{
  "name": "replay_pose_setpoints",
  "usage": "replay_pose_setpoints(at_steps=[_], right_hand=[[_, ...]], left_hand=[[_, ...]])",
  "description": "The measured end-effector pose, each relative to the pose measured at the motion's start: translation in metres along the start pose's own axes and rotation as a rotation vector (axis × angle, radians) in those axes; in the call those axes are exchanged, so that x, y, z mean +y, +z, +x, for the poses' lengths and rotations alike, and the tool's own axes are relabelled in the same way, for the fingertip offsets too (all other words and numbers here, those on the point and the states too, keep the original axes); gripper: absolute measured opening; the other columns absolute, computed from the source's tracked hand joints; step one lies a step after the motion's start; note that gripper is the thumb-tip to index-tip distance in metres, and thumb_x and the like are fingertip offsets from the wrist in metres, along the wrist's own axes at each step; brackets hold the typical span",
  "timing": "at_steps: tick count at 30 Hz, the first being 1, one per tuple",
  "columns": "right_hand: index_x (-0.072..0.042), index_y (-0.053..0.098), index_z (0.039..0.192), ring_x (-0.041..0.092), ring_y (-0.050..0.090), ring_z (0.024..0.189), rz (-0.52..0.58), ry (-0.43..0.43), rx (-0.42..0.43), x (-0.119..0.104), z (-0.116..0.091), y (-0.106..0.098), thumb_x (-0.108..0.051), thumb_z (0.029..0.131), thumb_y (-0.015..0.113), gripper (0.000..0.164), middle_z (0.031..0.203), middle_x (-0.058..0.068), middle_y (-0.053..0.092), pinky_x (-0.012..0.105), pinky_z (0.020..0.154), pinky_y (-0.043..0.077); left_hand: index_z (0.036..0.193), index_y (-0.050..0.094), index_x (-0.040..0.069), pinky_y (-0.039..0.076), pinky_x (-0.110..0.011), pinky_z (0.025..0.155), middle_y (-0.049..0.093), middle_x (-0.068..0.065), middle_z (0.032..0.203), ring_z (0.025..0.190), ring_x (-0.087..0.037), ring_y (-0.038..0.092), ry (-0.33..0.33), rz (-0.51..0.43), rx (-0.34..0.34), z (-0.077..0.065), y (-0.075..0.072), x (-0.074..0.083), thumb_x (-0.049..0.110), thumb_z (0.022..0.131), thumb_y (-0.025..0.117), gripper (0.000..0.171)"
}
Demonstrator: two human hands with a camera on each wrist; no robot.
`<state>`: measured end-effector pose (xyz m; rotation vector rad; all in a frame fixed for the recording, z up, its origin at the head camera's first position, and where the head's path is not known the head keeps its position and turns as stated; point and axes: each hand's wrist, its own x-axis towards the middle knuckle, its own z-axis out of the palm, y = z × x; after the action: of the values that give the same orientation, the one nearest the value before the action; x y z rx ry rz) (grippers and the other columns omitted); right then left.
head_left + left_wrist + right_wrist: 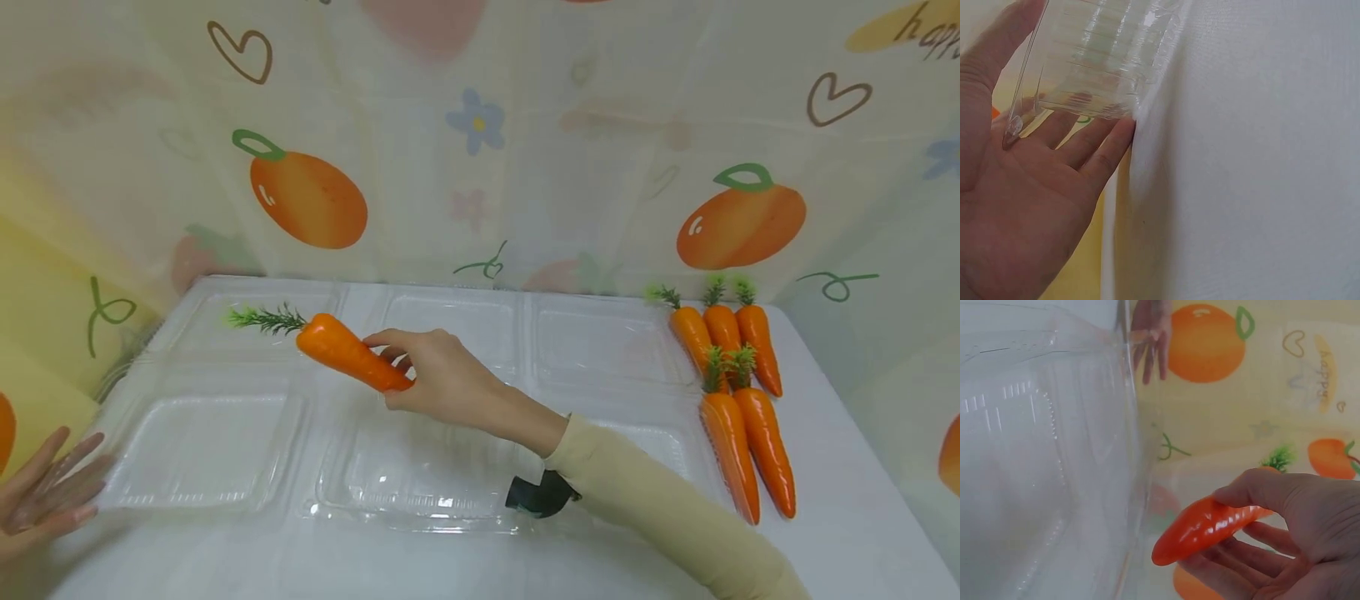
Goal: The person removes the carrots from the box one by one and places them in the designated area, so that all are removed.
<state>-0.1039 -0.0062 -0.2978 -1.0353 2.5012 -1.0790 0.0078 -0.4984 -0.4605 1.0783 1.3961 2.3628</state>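
My right hand pinches an orange carrot with a green leafy top, thumb on one side and fingers on the other. The carrot is held above the clear plastic boxes, its leaves pointing left and its narrow tip near my palm. In the right wrist view the glossy carrot lies across the fingers. At the left edge of the table is my left hand, fingers extended beside the front-left clear box. The left wrist view shows straight fingers at the end of the clear plastic box, partly seen through it.
Several clear plastic boxes stand in two rows on the white table. Several more carrots lie at the right end. A printed curtain hangs behind and along both sides. A black band shows beneath the right wrist.
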Motion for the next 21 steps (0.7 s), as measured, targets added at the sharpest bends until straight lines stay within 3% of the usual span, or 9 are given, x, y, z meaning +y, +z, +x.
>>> replay_pose_setpoints(at_steps=[2, 8, 13, 17, 21], right_hand=[[-0.012, 0.056, 0.136, 0.012, 0.064, 0.096, 0.035, 0.022, 0.011, 0.004, -0.003, -0.003, -0.007, 0.084, 0.073, 0.056, 0.115, 0.002, 0.068, 0.014, 0.073, 0.052], [-0.01, 0.058, 0.134, 0.016, 0.066, 0.098, 0.124, 0.048, 0.049, 0.019, -0.012, -0.008, -0.002, 0.083, 0.073, 0.055, 0.115, 0.004, 0.068, 0.017, 0.072, 0.055], [-0.011, 0.058, 0.134, 0.017, 0.066, 0.098, 0.145, 0.07, 0.062, 0.027, -0.017, -0.009, -0.003, 0.083, 0.073, 0.054, 0.115, 0.004, 0.069, 0.02, 0.069, 0.056], [-0.012, 0.059, 0.134, 0.018, 0.067, 0.099, 0.175, 0.099, 0.077, 0.033, -0.021, -0.013, -0.006, 0.083, 0.073, 0.053, 0.115, 0.004, 0.069, 0.027, 0.076, 0.058], [-0.012, 0.059, 0.134, 0.02, 0.067, 0.102, 0.213, 0.152, 0.086, 0.039, -0.026, -0.021, -0.008, 0.083, 0.075, 0.053, 0.118, 0.004, 0.068, 0.035, 0.087, 0.056]], left_hand=[[0.149, -0.019, 0.006, 0.037, -0.033, 0.108, 0.015, -0.011, 0.163, 0.143, -0.025, 0.029, 0.008, 0.022, 0.032, -0.001, 0.001, -0.001, -0.038, 0.083, 0.032, 0.094], [0.147, -0.02, 0.006, 0.035, -0.035, 0.11, 0.009, -0.012, 0.164, 0.145, -0.026, 0.024, 0.005, -0.013, -0.04, 0.002, -0.001, 0.0, -0.034, 0.087, 0.031, 0.089], [0.148, -0.02, 0.008, 0.039, -0.034, 0.108, 0.016, -0.01, 0.163, 0.143, -0.024, 0.03, -0.02, -0.004, 0.028, 0.002, 0.005, 0.002, -0.035, 0.086, 0.031, 0.091], [0.149, -0.02, 0.009, 0.041, -0.033, 0.107, 0.018, -0.008, 0.162, 0.142, -0.023, 0.032, -0.031, 0.003, 0.056, 0.0, 0.006, 0.003, -0.035, 0.086, 0.03, 0.092], [0.15, -0.019, 0.007, 0.044, -0.03, 0.103, 0.021, -0.005, 0.162, 0.141, -0.019, 0.036, -0.061, 0.096, 0.102, -0.002, 0.008, 0.005, -0.035, 0.086, 0.031, 0.092]])
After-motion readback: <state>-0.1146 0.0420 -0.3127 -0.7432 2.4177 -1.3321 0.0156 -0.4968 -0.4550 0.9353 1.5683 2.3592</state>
